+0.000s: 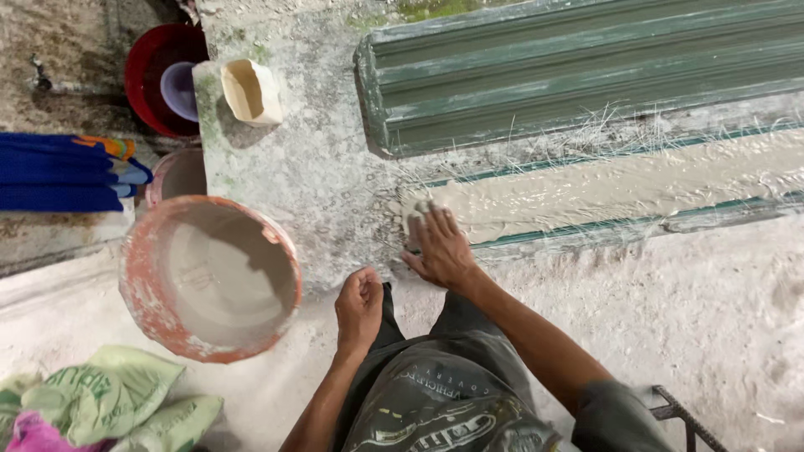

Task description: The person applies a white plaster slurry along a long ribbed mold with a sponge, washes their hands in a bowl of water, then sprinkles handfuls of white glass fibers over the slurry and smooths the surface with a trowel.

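My right hand [437,244] lies flat, fingers spread, on the near end of a long mould [620,188] filled with wet grey plaster and loose fibres. Its fingertips are coated in plaster. My left hand [360,306] is curled into a loose fist above my knee, holding nothing that I can see. A large plaster-crusted orange bucket [138,285] with grey mix inside stands just left of my left hand.
A green ribbed mould [578,67] lies behind the filled one. A small cut white container [249,90] sits on the slab. Red basin [146,75] and blue cloth [59,172] are far left; green sacks [109,402] lie bottom left. A metal frame [682,414] shows bottom right.
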